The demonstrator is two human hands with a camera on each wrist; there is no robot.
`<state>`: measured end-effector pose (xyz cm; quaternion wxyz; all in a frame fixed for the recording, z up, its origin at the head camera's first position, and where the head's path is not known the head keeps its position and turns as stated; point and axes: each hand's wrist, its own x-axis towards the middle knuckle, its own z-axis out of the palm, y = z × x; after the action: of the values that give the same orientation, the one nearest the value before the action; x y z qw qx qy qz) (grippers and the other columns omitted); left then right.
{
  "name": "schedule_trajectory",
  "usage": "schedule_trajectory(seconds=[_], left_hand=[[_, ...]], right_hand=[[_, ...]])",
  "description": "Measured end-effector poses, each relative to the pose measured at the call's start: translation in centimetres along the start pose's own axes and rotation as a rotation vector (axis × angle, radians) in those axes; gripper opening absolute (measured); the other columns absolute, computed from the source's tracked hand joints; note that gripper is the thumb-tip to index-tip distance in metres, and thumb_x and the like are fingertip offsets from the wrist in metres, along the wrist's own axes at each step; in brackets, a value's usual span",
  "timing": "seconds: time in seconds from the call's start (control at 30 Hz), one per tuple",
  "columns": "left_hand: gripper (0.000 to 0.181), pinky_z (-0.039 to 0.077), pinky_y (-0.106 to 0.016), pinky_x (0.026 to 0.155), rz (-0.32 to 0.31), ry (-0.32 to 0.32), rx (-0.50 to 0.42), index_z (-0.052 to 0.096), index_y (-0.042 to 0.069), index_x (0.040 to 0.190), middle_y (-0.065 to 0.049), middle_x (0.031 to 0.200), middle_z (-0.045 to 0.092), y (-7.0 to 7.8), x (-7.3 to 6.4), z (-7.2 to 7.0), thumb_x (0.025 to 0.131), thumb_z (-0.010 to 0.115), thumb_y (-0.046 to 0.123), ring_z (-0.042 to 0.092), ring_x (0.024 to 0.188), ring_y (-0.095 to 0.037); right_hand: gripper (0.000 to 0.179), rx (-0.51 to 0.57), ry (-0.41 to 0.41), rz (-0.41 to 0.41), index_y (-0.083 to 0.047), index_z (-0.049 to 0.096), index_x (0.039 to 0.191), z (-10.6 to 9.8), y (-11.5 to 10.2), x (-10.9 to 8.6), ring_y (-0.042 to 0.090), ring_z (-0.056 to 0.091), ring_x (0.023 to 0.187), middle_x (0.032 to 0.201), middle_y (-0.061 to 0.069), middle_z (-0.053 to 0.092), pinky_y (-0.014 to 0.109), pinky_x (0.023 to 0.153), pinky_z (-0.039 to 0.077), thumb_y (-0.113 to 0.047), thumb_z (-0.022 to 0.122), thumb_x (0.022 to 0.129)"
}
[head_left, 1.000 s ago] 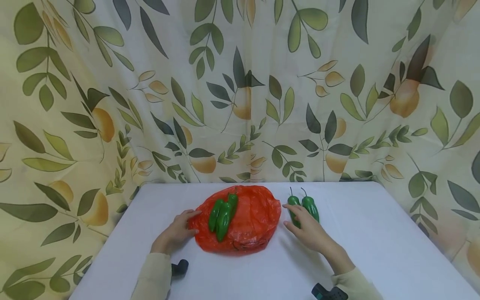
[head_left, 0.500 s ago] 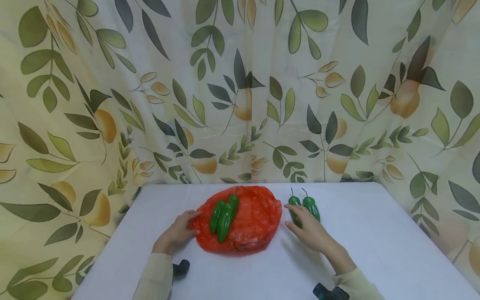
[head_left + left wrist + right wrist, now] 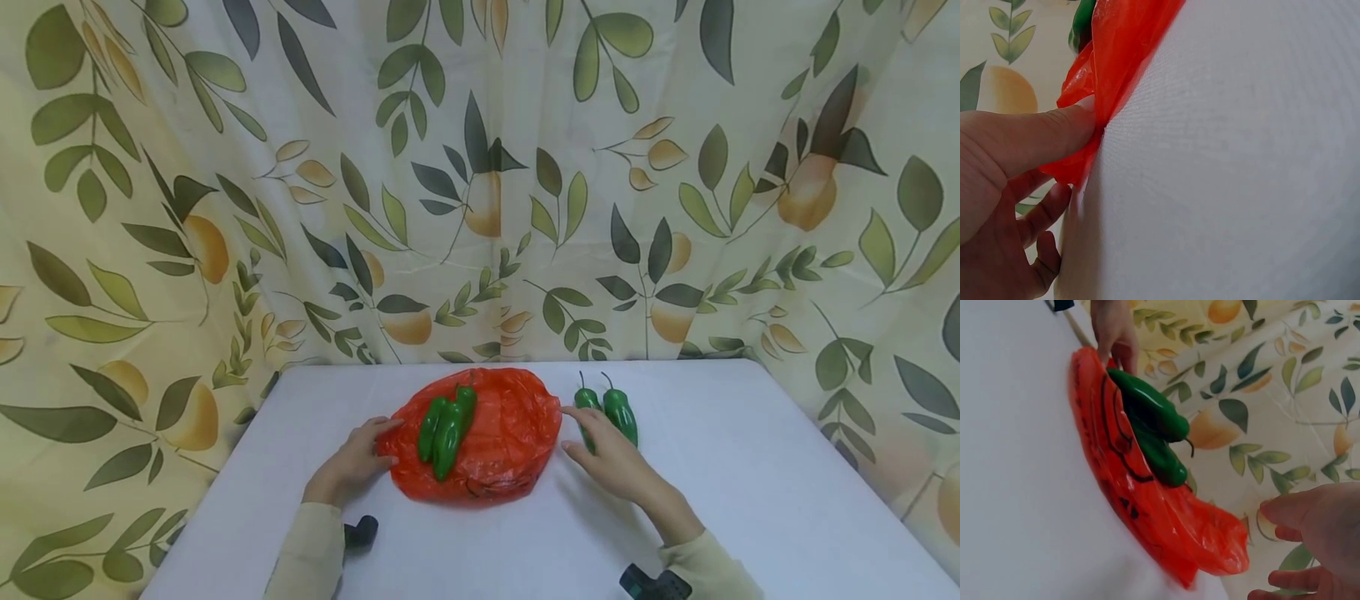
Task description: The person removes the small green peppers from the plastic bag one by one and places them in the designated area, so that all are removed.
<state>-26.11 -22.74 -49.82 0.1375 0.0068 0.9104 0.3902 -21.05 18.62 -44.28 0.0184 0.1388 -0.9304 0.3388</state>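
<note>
A crumpled red plastic bag (image 3: 510, 433) lies spread on the white table, with three green peppers (image 3: 447, 437) on its left half. At the bag's left edge, my left hand (image 3: 356, 458) pinches the plastic; in the left wrist view the thumb (image 3: 1054, 134) lies over the red film and the fingers are partly behind it. My right hand (image 3: 615, 458) is held at the bag's right edge, fingers spread and holding nothing. In the right wrist view a gap shows between this hand (image 3: 1329, 537) and the bag (image 3: 1204, 531).
Two more green peppers (image 3: 618, 412) lie on the table (image 3: 750, 467) just beyond my right hand, which partly covers one. A leaf-and-fruit patterned curtain (image 3: 480, 183) hangs behind the table and down both sides. Dark devices (image 3: 656, 582) are strapped at both wrists.
</note>
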Motion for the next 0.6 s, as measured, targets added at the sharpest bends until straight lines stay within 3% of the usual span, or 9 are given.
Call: schedule_trajectory(seconds=[0.2,0.6], left_hand=[[0.063,0.034,-0.068,0.115,0.001,-0.004,-0.022,0.051,0.032,0.149,-0.006,0.164,0.031,0.1,0.0,0.0,0.092,0.073,0.017,0.026,0.151,-0.039],[0.062,0.037,-0.066,0.115,0.003,-0.001,-0.035,0.051,0.032,0.148,-0.006,0.164,0.031,-0.2,0.4,0.1,0.092,0.074,0.016,0.03,0.149,-0.039]], right_hand=[[0.056,0.029,-0.018,-0.021,-0.015,0.049,0.149,1.3,-0.8,0.3,0.041,0.056,0.132,0.152,0.015,0.049,0.05,0.092,0.06,-0.025,0.068,0.096],[0.055,0.068,-0.066,-0.083,-0.018,0.05,0.148,4.2,-4.1,1.3,0.033,0.051,0.138,0.147,0.01,0.054,0.058,0.108,0.049,-0.022,0.068,0.096]])
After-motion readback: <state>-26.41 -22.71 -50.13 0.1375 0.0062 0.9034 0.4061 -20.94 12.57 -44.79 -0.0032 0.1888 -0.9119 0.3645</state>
